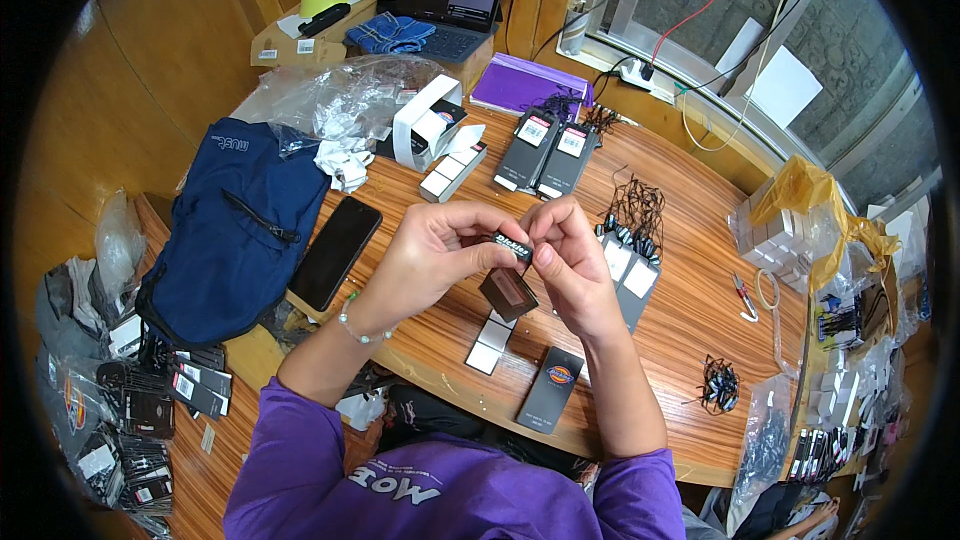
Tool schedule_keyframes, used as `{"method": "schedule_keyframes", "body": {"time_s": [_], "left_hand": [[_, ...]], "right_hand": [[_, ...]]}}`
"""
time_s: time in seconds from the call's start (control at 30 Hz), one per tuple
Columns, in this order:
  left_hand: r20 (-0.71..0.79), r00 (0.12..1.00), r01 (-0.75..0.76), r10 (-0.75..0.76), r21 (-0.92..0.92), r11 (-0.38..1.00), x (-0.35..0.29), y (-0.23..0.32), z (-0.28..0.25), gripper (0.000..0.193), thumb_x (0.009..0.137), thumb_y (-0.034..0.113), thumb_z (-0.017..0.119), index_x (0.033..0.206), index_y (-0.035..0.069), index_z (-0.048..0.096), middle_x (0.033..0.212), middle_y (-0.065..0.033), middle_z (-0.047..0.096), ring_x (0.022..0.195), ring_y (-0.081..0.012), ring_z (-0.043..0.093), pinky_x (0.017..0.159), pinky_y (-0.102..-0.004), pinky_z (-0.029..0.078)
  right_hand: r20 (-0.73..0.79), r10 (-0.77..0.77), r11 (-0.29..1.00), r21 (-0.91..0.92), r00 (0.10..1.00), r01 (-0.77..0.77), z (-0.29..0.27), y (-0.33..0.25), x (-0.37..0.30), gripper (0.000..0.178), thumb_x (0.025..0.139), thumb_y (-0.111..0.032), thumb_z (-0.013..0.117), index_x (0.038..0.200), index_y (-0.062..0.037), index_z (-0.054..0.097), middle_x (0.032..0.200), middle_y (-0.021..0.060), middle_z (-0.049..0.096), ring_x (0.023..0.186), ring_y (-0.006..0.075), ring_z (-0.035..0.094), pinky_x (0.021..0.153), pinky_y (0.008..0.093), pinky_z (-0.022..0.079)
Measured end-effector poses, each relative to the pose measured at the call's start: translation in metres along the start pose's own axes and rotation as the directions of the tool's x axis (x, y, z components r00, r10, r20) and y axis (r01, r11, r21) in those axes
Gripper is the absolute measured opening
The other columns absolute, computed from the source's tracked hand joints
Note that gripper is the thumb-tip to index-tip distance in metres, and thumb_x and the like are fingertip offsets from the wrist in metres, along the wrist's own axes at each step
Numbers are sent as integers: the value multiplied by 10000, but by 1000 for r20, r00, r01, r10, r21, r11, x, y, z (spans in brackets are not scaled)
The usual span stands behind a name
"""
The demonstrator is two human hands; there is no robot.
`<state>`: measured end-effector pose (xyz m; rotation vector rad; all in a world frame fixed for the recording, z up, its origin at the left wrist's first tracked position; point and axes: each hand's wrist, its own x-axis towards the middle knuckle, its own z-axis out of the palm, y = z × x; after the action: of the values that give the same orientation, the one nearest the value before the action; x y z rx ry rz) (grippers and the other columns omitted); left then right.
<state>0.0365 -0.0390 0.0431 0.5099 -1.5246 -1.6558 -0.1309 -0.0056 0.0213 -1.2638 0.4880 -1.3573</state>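
Over the middle of the table, my left hand (445,252) pinches a small black tag (513,246) with white lettering between thumb and fingers. My right hand (574,265) is closed on the tag's other end. Just beneath it hangs a brown rectangular tag (508,294); how the two are joined is hidden by my fingers. A strip of white labels (490,343) lies below my hands. Nearer to me rests a dark grey hang tag (551,390) with a round emblem. Beside my right wrist are stacked grey tags (640,280) with black strings.
Two more tag stacks (530,148) lie beyond my hands. At left are a black phone (336,253) and a blue bag (225,230). Red-handled scissors (745,297) and a bunch of black strings (720,385) lie at right. A laptop (440,0) stands at the back.
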Motion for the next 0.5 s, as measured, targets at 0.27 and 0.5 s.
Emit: {"method": "schedule_keyframes", "body": {"time_s": [0.27, 0.5], "left_hand": [[8, 999, -44, 44, 3, 999, -6, 2, 6, 151, 785, -51, 589, 935, -56, 608, 902, -80, 624, 834, -106, 587, 736, -222, 483], [-42, 977, -178, 210, 387, 905, -1, 1, 2, 173, 743, -23, 623, 915, -12, 633, 870, -73, 624, 808, -152, 572, 758, -256, 448]], "right_hand": [[18, 7, 995, 97, 1000, -9, 5, 0, -2, 201, 865, -145, 552, 959, -67, 393, 886, 22, 439, 820, 88, 435, 719, 230, 382], [-37, 145, 985, -91, 989, -148, 0, 3, -1, 283, 914, -339, 452, 1008, -80, 391, 939, 20, 440, 883, 83, 425, 766, 228, 384]]}}
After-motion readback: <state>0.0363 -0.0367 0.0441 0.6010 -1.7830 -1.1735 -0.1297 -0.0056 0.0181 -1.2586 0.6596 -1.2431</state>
